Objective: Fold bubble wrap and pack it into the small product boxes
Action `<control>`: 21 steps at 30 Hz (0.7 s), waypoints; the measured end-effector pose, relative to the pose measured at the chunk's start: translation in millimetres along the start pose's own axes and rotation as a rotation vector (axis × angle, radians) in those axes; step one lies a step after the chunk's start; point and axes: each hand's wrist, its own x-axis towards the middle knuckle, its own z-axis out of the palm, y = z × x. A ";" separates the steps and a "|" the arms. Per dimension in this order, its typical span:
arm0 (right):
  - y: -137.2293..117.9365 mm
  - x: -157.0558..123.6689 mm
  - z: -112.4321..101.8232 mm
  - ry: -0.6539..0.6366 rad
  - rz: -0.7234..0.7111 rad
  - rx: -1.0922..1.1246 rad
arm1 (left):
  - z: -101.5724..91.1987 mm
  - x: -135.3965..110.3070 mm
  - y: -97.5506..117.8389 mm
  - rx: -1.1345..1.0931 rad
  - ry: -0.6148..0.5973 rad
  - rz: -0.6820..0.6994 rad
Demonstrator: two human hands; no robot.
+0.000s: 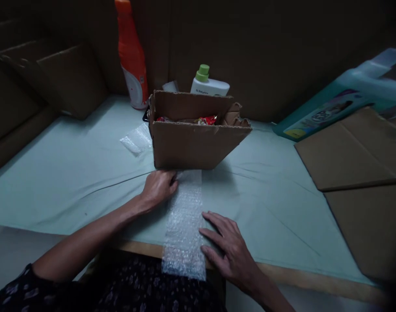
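The worktop [70, 173], spread with a pale green cloth, runs out on every side of both grips. Well to the right of the right grip [228, 249] lie flat cardboard sheets [354, 151], one overlapping the next. Beyond them, far right and further off, a teal printed pack [334, 108] lies tilted. Far to the left of the left grip [158, 186], against the dark back wall, rests more folded cardboard [54, 78].

Just beyond the left grip stands an open cardboard box [188, 145], its flaps spread, its near wall almost touching the knuckles. A strip of bubble wrap [184, 221] lies between the two grips. It starts at the foot of the box, passes under both sets of fingertips and hangs over the near edge of the worktop onto a dark patterned garment [135, 281].

The left grip sits at the strip's far left corner, knuckles up and fingers curled down onto it. Whether it pinches the wrap or only presses it, I cannot tell. The right grip lies flat on the strip's right edge, nearer the body, with its fingers spread and holding nothing.

Beyond and left of the left grip, behind the box, an orange bottle [131, 56] stands upright. A white bottle with a green cap [209, 86] shows behind the box's back wall. A small loose piece of bubble wrap [137, 139] lies just left of the box, beyond the left grip. Red packets [208, 120] show inside the box.
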 end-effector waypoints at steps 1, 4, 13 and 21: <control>-3.0 -3.9 -1.5 0.000 0.001 0.007 | 0.2 -0.9 0.0 0.003 -0.002 -0.001; -7.9 -15.3 -12.3 -0.001 -0.003 0.008 | -2.1 -7.3 -3.6 0.015 0.006 -0.030; -27.5 -27.6 -1.0 -0.080 -0.170 0.005 | -27.6 -101.5 0.8 -0.359 -0.072 0.396; -36.6 0.5 15.3 0.164 0.342 0.516 | -12.6 -147.8 17.5 -0.526 -0.122 0.152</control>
